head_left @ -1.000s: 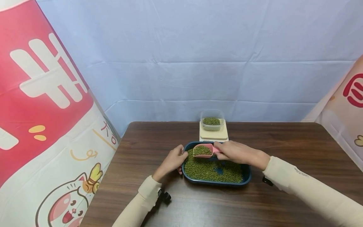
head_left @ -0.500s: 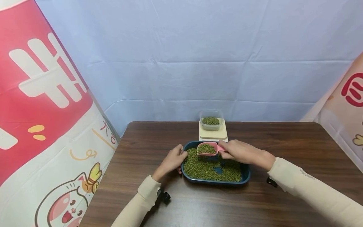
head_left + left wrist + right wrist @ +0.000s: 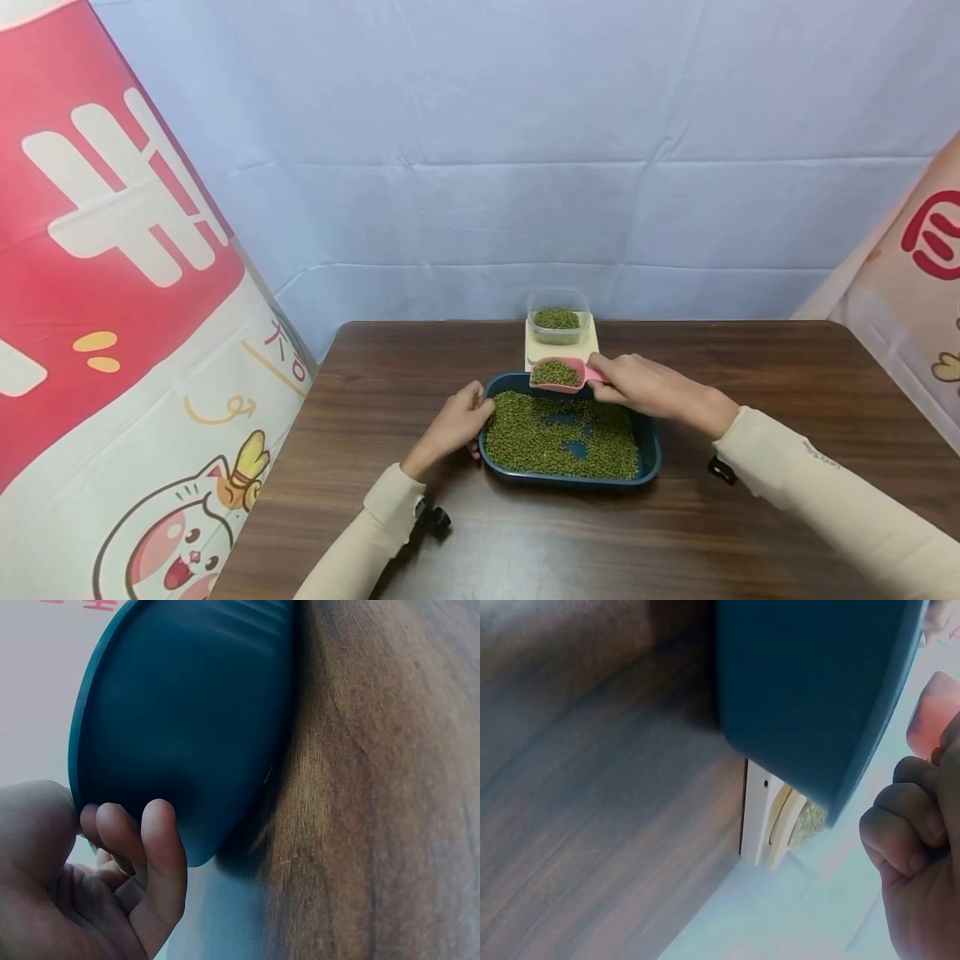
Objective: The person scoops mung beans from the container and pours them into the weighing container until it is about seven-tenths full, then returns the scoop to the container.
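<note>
Head view: the right hand [image 3: 637, 387] grips a pink scoop [image 3: 579, 369], heaped with green beans [image 3: 553, 373], over the far edge of a blue tray [image 3: 570, 481]; the left hand [image 3: 454, 418] grips the tray's left end. Beans mostly cover its bottom; a transparent tub [image 3: 558, 337] on a scale [image 3: 542, 352] holds more. Left wrist: fingers [image 3: 165, 851] curl at the rim. Right wrist: the scoop shows partly.

Hiding part of the scoop [image 3: 581, 372] inside the right hand [image 3: 641, 387]; covering part of the scale [image 3: 558, 351] with the scoop. Cutting off the left sleeve [image 3: 356, 537] at the head view's bottom edge, the right sleeve [image 3: 840, 500] at the right edge; leaving the print [image 3: 821, 454] on it too small to read. Cropping the tray [image 3: 187, 712] in both wrist views, concealing the beans [image 3: 525, 437] inside.
</note>
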The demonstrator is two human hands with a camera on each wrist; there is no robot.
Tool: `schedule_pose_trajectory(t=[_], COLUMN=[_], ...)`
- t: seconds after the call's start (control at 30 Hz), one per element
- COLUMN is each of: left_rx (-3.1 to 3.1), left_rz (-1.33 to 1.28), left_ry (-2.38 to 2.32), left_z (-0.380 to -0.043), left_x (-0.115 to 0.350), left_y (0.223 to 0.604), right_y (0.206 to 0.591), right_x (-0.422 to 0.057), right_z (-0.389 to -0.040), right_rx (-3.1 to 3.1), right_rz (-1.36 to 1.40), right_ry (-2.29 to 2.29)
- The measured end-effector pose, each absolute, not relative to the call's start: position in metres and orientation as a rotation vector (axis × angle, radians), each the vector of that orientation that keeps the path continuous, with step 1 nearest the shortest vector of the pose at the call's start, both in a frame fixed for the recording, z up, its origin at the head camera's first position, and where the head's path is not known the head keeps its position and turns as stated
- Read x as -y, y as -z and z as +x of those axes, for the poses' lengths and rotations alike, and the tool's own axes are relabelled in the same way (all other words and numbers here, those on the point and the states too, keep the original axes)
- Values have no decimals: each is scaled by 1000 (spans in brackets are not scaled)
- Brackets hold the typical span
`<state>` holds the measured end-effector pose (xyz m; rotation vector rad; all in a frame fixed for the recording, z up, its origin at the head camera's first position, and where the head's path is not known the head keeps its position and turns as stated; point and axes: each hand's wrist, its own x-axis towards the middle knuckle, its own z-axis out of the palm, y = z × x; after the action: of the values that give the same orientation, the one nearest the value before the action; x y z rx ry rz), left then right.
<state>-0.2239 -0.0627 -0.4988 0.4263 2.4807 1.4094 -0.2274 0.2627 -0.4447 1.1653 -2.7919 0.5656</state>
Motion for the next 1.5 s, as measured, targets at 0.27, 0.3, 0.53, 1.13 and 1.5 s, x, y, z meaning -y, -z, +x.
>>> schedule_pose_trajectory(t=[0.27,0.3,0.53,1.13,1.5], left_rx=[-2471,-2472,-2461,-2450,-2462], left_rz=[432,427,407,422,424], left_ry=[-1417,-1417,-1435,-1438,-1423], left_z=[-223,-223,-222,-222,-224], left_x=[63,63,62,64,65], left_y=[497,497,496,496,500], right_y=[441,441,439,427,424], right_x=[-270,-271,-276,-288,-293], right_z=[-238,-239,-244,-265,-281], right_rx=[2778,2782,2802,2860,2859], right_rz=[1124,1118,1092,929,907], right_ry=[-582,-582,-583,-601,-609])
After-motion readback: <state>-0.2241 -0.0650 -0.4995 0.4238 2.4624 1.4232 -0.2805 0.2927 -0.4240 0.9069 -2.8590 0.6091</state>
